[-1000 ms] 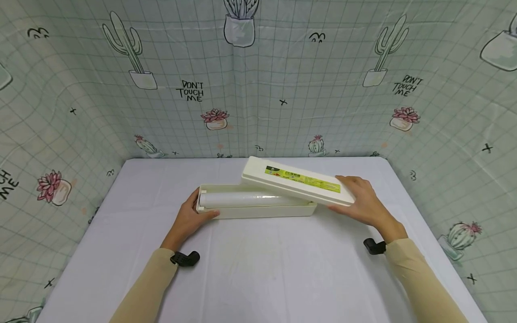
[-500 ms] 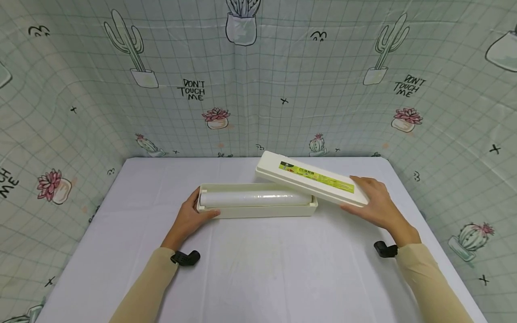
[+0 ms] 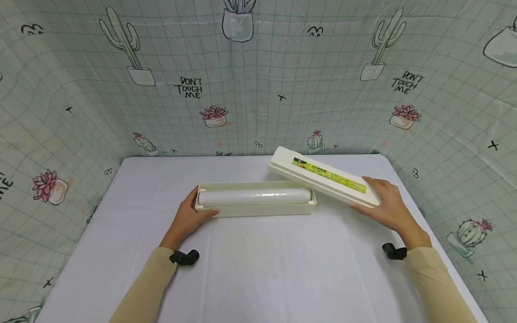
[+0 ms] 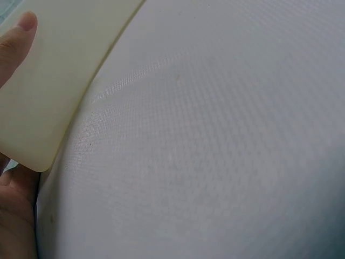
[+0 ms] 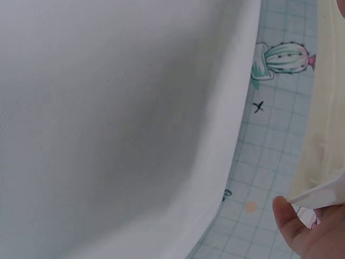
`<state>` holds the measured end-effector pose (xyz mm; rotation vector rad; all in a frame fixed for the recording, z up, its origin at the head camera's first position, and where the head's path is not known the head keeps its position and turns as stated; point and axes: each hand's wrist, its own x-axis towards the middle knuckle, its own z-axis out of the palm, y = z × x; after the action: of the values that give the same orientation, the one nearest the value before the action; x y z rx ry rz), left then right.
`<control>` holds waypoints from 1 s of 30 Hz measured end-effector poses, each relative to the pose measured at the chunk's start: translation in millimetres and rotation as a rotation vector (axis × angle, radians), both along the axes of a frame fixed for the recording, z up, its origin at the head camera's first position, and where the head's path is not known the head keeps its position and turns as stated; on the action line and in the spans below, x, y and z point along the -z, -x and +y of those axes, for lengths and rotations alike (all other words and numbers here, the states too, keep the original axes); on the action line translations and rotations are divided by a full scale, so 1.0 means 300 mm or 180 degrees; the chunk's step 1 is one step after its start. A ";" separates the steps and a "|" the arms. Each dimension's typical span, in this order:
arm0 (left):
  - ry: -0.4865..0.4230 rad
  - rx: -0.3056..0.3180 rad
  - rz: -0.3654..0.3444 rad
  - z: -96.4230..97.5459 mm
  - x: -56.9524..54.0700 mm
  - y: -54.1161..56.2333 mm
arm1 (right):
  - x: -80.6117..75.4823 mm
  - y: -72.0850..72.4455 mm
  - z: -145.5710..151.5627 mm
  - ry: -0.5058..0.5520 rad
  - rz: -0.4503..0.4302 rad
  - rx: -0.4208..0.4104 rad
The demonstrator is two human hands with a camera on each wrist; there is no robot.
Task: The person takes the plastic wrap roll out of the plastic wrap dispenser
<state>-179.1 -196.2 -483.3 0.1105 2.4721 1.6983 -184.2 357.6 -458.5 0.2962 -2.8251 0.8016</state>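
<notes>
A long cream plastic box [image 3: 258,211] sits on the white table with its top off, and a roll of cling film [image 3: 254,196] lies inside along its length. My left hand [image 3: 189,218] grips the box's left end, thumb on the front wall [image 4: 51,81]. With my right hand [image 3: 385,202] I hold the matching lid [image 3: 323,177] by its right end, up off the table. The lid slants, its left end farther back, and overlaps the box's back right corner in the head view. A yellow-green label [image 3: 329,175] runs along its top. In the right wrist view the lid's hollow underside [image 5: 326,124] shows.
White cloth covers the table [image 3: 250,269]. Behind and at both sides hangs a grid-patterned curtain [image 3: 258,80] with cactus drawings. A black wrist camera [image 3: 185,257] sits on the left wrist and another black camera [image 3: 394,251] on the right.
My right hand has moved to the right with the lid, uncovering the right end of the cling film roll. My left hand and the box have stayed in place.
</notes>
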 end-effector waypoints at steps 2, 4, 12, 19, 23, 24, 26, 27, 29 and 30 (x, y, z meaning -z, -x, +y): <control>0.0000 0.0004 0.0021 -0.010 0.035 0.014 | 0.005 -0.006 0.010 0.0007 -0.0002 0.0034; -0.0008 0.0003 0.0046 -0.021 0.076 0.030 | 0.011 -0.012 0.021 0.0022 0.0014 0.0061; -0.0046 0.0007 0.0145 -0.040 0.122 0.041 | 0.029 -0.036 0.059 0.0046 0.0108 0.0133; 0.0024 -0.0005 0.0141 -0.041 0.121 0.040 | 0.039 -0.056 0.083 0.0049 0.0160 0.0225; 0.0028 0.0006 0.0161 -0.042 0.123 0.043 | 0.042 -0.064 0.094 0.0040 0.0165 0.0222; 0.0006 0.0004 0.0161 -0.042 0.122 0.044 | 0.044 -0.065 0.096 0.0039 0.0158 0.0224; -0.0012 0.0012 0.0175 -0.042 0.122 0.044 | 0.047 -0.066 0.101 0.0039 0.0160 0.0239; -0.0031 0.0012 0.0170 -0.043 0.122 0.043 | 0.047 -0.068 0.102 0.0034 0.0153 0.0254; -0.0049 0.0009 0.0154 -0.043 0.122 0.041 | 0.050 -0.072 0.105 0.0031 0.0150 0.0278; -0.0054 0.0007 0.0142 -0.043 0.122 0.040 | 0.052 -0.074 0.106 0.0030 0.0138 0.0292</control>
<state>-191.0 -209.2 -519.8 0.1547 2.4885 1.7348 -161.8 389.5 -474.0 0.1790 -2.7714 0.7795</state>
